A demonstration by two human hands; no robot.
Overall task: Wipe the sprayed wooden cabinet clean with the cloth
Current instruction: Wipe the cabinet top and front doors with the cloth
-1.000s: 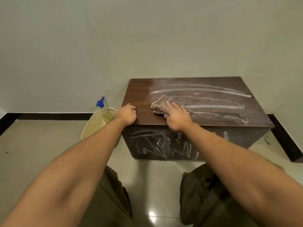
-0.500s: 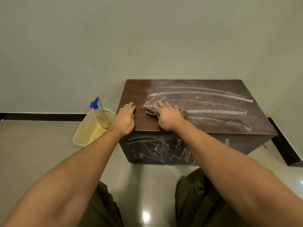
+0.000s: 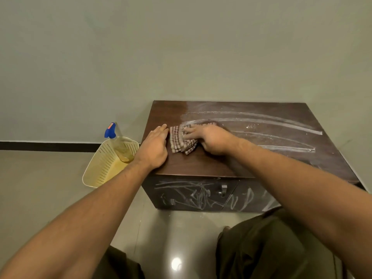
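Observation:
A low dark wooden cabinet stands against the wall, its top streaked with white spray lines on the right and bare brown on the left. A folded checked cloth lies on the top near the left end. My right hand presses flat on the cloth with fingers spread, pointing left. My left hand rests flat on the cabinet's front left corner, its fingertips beside the cloth. White scribbles cover the cabinet's front doors.
A cream perforated basket sits on the tiled floor left of the cabinet, with a spray bottle with a blue trigger standing in it. My knees in dark trousers are close to the cabinet front. The wall runs right behind.
My right hand has slid the cloth leftward and farther back along the top. My left hand has flattened on the corner. The view has shifted closer to the cabinet.

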